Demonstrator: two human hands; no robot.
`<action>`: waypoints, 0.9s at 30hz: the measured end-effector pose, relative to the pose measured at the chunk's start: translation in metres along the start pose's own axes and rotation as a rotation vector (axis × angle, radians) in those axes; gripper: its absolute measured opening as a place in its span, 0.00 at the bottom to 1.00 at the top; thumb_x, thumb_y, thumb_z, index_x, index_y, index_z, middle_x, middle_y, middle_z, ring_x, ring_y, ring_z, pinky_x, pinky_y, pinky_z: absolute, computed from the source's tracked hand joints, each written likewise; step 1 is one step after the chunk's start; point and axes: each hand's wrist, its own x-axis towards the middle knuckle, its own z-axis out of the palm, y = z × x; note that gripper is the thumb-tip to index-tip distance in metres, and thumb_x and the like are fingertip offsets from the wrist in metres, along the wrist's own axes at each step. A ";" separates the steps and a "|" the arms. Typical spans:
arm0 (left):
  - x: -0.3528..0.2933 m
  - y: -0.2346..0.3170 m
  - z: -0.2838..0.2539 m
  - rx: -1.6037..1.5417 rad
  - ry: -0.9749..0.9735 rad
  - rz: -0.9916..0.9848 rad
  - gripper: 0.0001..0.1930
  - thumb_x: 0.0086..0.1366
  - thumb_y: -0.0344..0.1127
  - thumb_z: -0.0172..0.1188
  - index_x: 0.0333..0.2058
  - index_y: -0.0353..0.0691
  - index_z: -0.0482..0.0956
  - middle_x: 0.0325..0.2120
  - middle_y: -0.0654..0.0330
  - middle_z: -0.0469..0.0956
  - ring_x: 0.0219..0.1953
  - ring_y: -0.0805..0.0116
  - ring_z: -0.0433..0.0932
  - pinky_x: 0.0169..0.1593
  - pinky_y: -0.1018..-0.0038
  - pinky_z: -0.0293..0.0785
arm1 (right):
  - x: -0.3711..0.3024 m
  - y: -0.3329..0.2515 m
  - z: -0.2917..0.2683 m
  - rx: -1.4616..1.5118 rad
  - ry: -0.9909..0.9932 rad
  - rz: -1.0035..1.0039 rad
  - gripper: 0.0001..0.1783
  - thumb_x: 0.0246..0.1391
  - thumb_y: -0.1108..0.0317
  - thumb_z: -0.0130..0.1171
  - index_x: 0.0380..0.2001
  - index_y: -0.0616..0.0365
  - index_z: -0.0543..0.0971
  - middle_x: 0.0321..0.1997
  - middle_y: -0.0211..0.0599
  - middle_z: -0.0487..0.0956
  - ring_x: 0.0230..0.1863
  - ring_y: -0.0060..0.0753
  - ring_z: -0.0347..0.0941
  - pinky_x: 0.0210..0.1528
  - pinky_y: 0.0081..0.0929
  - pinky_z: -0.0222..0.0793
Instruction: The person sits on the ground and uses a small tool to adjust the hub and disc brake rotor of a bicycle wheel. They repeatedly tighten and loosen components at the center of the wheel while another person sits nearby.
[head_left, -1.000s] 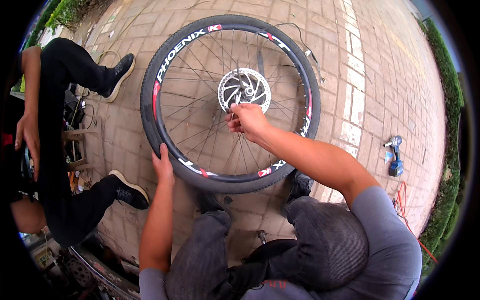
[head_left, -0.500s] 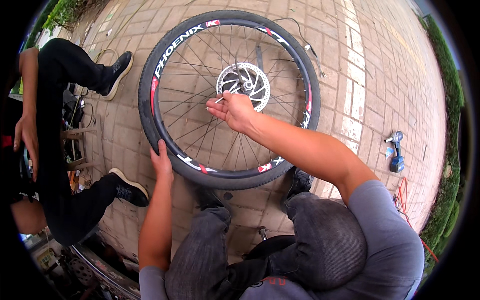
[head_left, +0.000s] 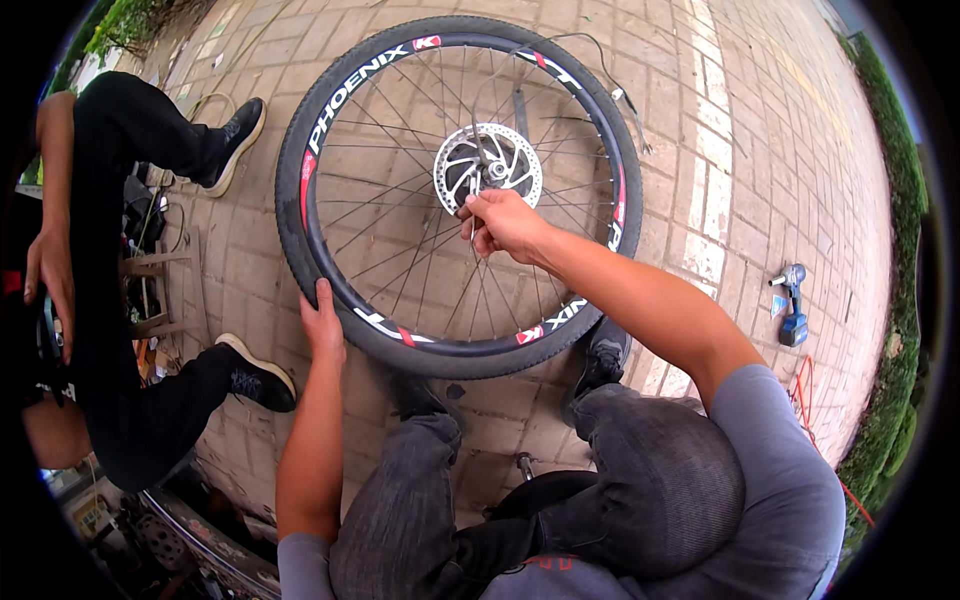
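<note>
A bicycle wheel (head_left: 293, 205) with a black tyre and a black, white and red rim stands in front of me. At its lower left edge, my left hand (head_left: 322, 320) holds the tyre with the thumb on top; the other fingers are mostly hidden. A silver disc brake rotor (head_left: 533, 185) surrounds the hub axle (head_left: 497, 170). Just below the axle, over the rotor's lower edge, my right hand (head_left: 508, 222) is closed on a slim silver wrench (head_left: 473, 190). The fingers cover part of the wrench, and its exact end shape is unclear.
At left, another person's hand (head_left: 52, 275) hangs beside dark trousers and shoes (head_left: 240, 145). A blue cordless power tool (head_left: 793, 310) lies on the paving at right, near a red cord (head_left: 803, 385). A wooden frame (head_left: 165, 285) and clutter stand at left.
My right hand has moved slightly right and down, turning the wrench from lying sideways to nearly upright. My left hand stays on the tyre, and the wheel has barely moved.
</note>
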 end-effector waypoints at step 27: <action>0.005 0.008 0.006 0.047 0.033 0.029 0.31 0.63 0.54 0.56 0.52 0.30 0.68 0.47 0.52 0.74 0.48 0.62 0.72 0.53 0.70 0.66 | 0.009 -0.009 -0.036 -0.386 0.070 -0.113 0.22 0.62 0.54 0.45 0.26 0.63 0.75 0.16 0.30 0.66 0.14 0.23 0.58 0.15 0.28 0.55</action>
